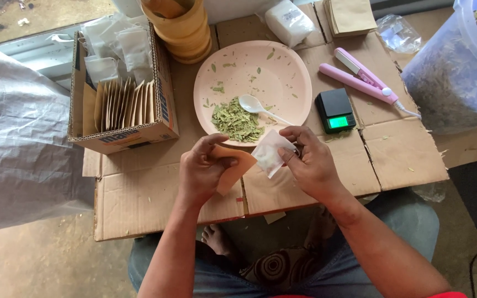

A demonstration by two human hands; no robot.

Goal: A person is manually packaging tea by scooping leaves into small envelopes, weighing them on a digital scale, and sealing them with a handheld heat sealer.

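Note:
My left hand point(201, 170) grips a flat brown paper envelope point(234, 172) above the cardboard sheet point(139, 204). My right hand point(310, 160) pinches a small white sachet point(270, 153), held right at the envelope's upper edge. Just beyond both hands stands a pale pink plate point(282, 66) with a heap of dried green leaves point(237, 121) and a white plastic spoon point(255, 105) lying in it.
A small black scale point(334, 110) with a green display sits right of the plate, beside a pink heat sealer point(362, 77). A cardboard box point(117, 135) at left holds brown envelopes and white sachets. A large plastic tub point(459, 72) of leaves stands far right. Stacked wooden bowls point(183, 30) lie behind.

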